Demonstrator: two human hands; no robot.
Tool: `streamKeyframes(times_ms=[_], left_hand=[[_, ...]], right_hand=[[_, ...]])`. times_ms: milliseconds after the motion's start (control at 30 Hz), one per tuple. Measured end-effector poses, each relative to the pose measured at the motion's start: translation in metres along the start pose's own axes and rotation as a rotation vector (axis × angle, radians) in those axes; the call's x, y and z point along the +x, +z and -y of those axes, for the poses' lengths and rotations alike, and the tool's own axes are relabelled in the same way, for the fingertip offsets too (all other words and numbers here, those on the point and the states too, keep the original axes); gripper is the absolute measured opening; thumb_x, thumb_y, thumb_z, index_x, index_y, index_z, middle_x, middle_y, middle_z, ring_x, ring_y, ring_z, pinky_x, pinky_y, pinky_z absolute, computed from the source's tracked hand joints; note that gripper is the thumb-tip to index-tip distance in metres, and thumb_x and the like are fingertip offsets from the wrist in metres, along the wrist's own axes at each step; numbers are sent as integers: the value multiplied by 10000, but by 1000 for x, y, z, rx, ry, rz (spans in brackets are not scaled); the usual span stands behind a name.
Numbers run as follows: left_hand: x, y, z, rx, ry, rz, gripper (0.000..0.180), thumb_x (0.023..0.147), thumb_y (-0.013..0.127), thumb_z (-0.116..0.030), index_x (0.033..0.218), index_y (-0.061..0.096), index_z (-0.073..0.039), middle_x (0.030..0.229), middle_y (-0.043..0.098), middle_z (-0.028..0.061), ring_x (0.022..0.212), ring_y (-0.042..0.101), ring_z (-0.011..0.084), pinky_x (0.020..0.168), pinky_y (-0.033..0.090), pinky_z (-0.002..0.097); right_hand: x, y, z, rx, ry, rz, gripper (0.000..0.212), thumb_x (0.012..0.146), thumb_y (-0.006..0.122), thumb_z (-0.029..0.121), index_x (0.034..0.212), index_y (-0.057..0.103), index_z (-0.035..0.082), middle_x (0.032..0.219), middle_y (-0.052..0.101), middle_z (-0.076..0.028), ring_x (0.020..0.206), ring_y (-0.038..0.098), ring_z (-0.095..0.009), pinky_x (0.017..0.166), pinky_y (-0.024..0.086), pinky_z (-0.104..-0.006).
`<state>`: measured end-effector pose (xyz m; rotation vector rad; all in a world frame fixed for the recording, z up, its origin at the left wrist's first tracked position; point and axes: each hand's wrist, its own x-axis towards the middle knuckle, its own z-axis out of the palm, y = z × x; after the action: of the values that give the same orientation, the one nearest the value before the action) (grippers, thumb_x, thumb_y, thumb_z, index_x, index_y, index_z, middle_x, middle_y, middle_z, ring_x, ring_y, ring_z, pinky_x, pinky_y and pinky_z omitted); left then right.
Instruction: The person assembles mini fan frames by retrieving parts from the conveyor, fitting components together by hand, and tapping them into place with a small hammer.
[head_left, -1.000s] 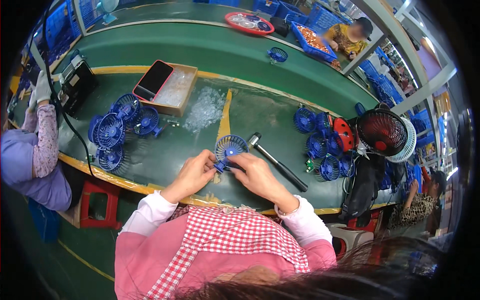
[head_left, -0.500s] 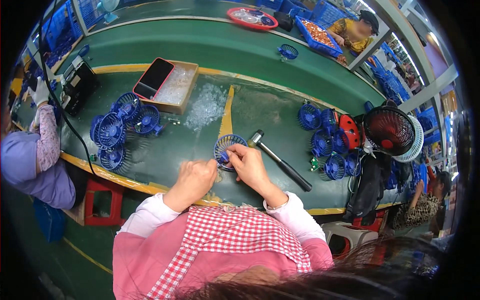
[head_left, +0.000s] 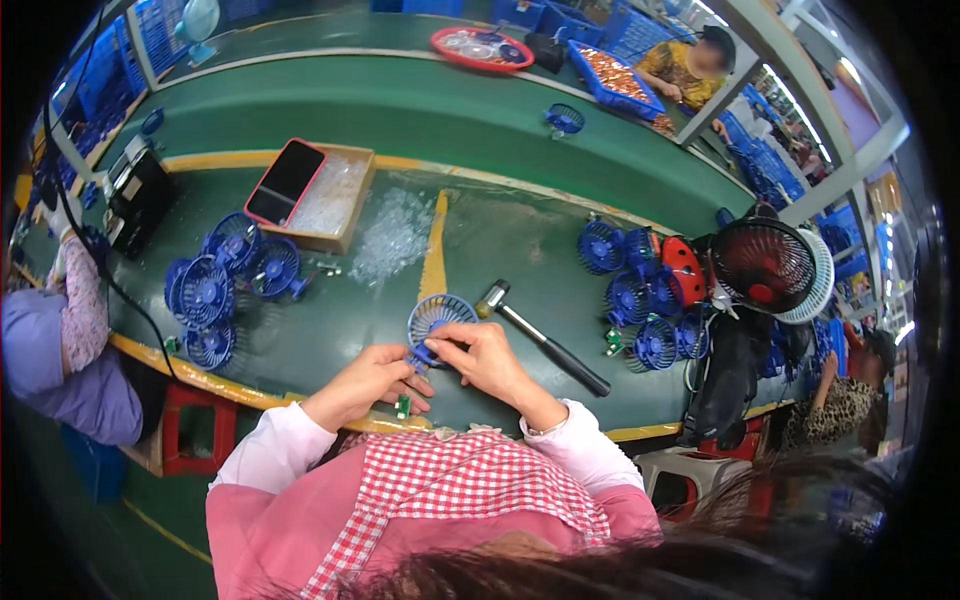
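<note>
A small blue fan [head_left: 441,312] with a round slatted cage is held just above the bench in front of me, its neck toward me. My left hand [head_left: 372,386] grips the neck from the left with its upper fingers; the lower fingers stretch out beneath. Beside those fingers hangs a small green circuit board [head_left: 403,407]. From the right, my right hand [head_left: 487,358] pinches the fan at the near rim of the cage, by the neck. The exact part between its fingertips is partly hidden. A hammer [head_left: 548,342] with a black handle lies right of my right hand.
Several blue fans [head_left: 205,291] cluster at the left, others [head_left: 627,297] at the right beside a larger black fan [head_left: 764,264]. A phone [head_left: 286,183] rests on a shallow box [head_left: 342,190] of clear pieces; more clear pieces [head_left: 393,235] lie loose. Co-workers sit left, right and across.
My left hand has unfolded from a closed curl, and the green circuit board now shows beside it. The fan's neck has come into sight. The whole view has shifted slightly.
</note>
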<state>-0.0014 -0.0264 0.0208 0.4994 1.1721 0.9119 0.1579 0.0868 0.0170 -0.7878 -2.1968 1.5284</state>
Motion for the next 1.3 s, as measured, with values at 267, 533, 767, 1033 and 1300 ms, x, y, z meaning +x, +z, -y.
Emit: streamKeyframes(times_ms=[267,533,767,1033,1300], left_hand=[[8,-16,8,-31,111,182,191,916,401,-40,1020,511,77,927,639,217,824,673,310,736,565,374],[9,-5,17,61,378,-167,228,960,473,-147,1002,550,63,866,662,200,748,679,264,679,563,327],[23,7,35,-208,449,18,261,958,497,-163,1077,576,55,1023,639,135,892,641,201,851,506,315],[13,8,26,-40,255,36,227,960,472,-140,1059,573,38,948,659,148,699,600,138,679,495,262],[9,7,21,-228,136,112,202,931,458,-76,1075,551,31,958,655,188,650,565,118,645,466,235]], right_hand=[[-25,22,-3,-601,-450,-79,247,751,631,94,995,633,58,975,632,-44,865,609,-240,604,528,-359],[-20,7,15,-328,-499,-250,157,765,628,45,917,652,18,842,643,-109,806,608,-294,690,500,-361],[-39,22,9,569,136,-40,282,870,605,51,1104,455,4,956,641,-113,664,627,-118,447,480,-210],[-36,4,13,-503,-515,-365,214,740,695,63,946,658,20,875,655,-93,796,595,-283,702,499,-353],[-18,7,-6,-459,-339,-142,137,788,638,109,899,671,35,785,652,-118,758,620,-298,662,504,-376]])
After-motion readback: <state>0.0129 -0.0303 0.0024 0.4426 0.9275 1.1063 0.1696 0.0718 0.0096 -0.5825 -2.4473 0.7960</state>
